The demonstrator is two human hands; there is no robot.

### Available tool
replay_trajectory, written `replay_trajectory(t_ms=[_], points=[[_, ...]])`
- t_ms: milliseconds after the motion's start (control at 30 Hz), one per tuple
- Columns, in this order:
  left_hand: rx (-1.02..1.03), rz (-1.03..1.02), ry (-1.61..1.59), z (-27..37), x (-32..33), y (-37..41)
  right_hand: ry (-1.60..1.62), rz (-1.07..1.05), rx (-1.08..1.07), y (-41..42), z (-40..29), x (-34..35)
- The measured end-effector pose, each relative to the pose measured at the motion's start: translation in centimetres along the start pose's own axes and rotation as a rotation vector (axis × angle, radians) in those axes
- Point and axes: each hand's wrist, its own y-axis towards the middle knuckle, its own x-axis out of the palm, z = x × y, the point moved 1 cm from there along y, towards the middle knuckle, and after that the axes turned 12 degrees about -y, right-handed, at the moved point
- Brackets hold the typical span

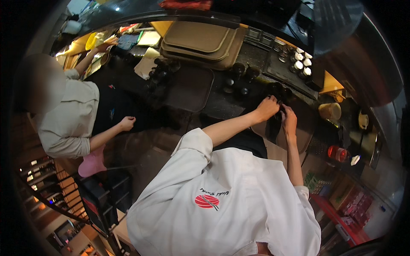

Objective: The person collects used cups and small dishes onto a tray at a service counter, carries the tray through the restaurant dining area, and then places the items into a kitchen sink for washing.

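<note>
My left hand (268, 108) and my right hand (289, 119) meet over the dark counter. The bent fingers of both pinch a small dark object (278, 108) between them. Shadow and the fingers hide most of it, so its kind is unclear. Just beyond my fingertips stands a cluster of dark small containers (279, 89). Beneath my right forearm lies a dark serving tray (303, 131). To the left of my hands are two small dark round-topped containers, one nearer the back (230, 82) and one closer (244, 92).
Stacked brown trays (195, 38) lie at the back, with another dark tray (189, 88) before them. White-topped shakers (298, 60) stand back right. A tub (330, 111) and red-liquid bottle (338, 154) are to the right. A co-worker (69, 108) stands left, one arm reaching to a shelf.
</note>
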Motion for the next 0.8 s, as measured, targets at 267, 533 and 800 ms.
replay_trajectory(t_ms=[267,533,800], points=[[-0.257,0.480,-0.383,-6.2,-13.0,-11.2,0.293,0.220,0.258,2.1,-9.8,-7.4],[-0.765,0.463,0.129,-27.2,-22.0,-28.2,0.426,0.009,-0.414,15.0,-29.6,3.4],[-0.712,0.284,0.114,-31.6,-23.7,-27.7,-0.096,0.028,-0.984,25.9,-43.9,17.8]])
